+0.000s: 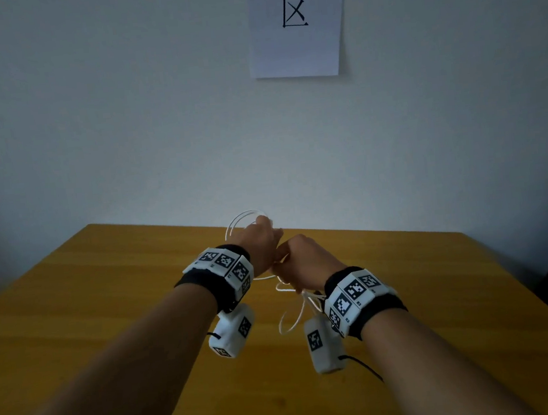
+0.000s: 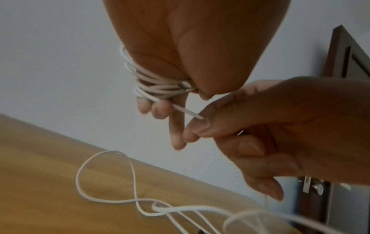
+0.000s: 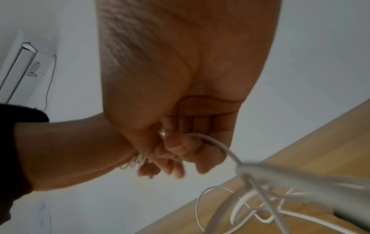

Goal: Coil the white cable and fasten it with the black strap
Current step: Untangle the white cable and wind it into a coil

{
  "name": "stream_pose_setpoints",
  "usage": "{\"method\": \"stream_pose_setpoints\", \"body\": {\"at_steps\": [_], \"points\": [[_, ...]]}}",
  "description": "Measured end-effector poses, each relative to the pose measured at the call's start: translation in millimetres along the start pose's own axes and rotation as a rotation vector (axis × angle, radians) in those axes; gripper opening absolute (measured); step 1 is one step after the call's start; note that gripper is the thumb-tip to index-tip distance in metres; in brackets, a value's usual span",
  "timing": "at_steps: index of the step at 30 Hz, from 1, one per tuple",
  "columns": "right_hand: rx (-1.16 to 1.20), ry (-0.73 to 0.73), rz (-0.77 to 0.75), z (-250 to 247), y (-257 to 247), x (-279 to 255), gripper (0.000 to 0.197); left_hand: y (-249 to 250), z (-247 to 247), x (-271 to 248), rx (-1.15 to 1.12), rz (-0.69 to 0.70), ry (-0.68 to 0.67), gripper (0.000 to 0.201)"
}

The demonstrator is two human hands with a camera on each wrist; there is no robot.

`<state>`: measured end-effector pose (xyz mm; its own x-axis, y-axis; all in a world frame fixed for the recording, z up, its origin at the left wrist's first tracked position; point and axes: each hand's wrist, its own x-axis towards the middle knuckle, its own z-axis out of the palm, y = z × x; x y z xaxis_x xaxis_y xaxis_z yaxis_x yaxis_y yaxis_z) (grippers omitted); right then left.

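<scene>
Both hands are raised above the wooden table [image 1: 108, 307], close together. Several turns of the white cable [image 2: 154, 85] are wound round my left hand [image 1: 261, 245], whose thumb presses on them; loops [image 1: 243, 220] stick up past it. My right hand [image 1: 301, 261] pinches the cable's running strand [image 2: 188, 112] between thumb and forefinger just beside the left fingers. The loose rest of the cable [image 2: 128, 201] hangs down and lies in tangled loops on the table [image 3: 260, 205]. No black strap is visible in any view.
The table's far edge meets a pale wall [image 1: 158, 134] with a paper sign [image 1: 295, 28]. Dark furniture [image 2: 348, 63] stands at the right. A wall air conditioner [image 3: 22, 71] shows in the right wrist view.
</scene>
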<state>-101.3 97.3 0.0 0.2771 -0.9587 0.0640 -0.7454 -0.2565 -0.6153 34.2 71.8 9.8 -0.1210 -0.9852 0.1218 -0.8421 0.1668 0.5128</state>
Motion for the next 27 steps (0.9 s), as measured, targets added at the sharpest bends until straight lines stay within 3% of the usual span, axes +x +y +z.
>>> {"method": "stream_pose_setpoints", "body": {"at_steps": [7,10,13,18,20,24,27], "points": [[-0.09,0.037,0.001,-6,18,2,0.022,-15,-12,0,0.118,-0.111,-0.046,0.036],[-0.132,0.028,-0.004,-9,22,4,0.042,-20,-13,2,0.27,-0.063,-0.086,0.045],[-0.121,0.038,0.021,-10,24,5,0.06,-28,-13,7,0.365,-0.027,-0.176,0.081],[-0.19,0.142,0.046,-8,28,8,0.077,-25,-21,4,0.263,-0.054,-0.243,0.075],[-0.184,0.175,0.024,-9,27,6,0.078,-25,-24,3,0.106,-0.083,-0.279,0.071],[-0.133,0.211,-0.026,-9,24,2,0.056,-19,-29,-2,-0.842,-0.171,-0.419,0.056],[-0.083,0.251,-0.067,-5,31,5,0.043,-10,-39,-2,-1.3,-0.119,-0.496,0.052]]}}
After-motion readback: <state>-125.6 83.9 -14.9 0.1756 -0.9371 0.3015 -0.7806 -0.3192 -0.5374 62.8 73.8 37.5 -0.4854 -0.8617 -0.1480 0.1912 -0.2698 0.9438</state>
